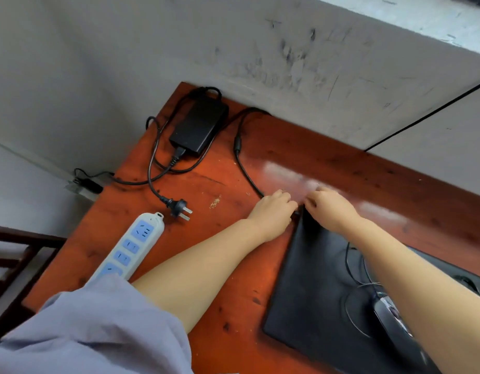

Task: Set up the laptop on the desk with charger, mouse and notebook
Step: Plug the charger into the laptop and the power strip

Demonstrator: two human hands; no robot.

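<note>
A closed black laptop (314,290) lies flat on the red-brown desk (222,184). My left hand (274,214) pinches the end of the charger cable (245,168) at the laptop's far left corner. My right hand (330,209) rests on that same corner, fingers curled on the laptop's edge. The black charger brick (198,125) sits at the desk's far corner, and its wall plug (179,207) lies loose on the desk. A black wired mouse (395,325) sits on top of the laptop, partly under my right forearm. No notebook is in view.
A white and blue power strip (130,249) lies along the desk's left edge, next to the loose plug. Grey wall runs behind the desk. A dark wooden chair (14,265) stands at the left. Another plug (87,183) sits in a wall socket below the desk edge.
</note>
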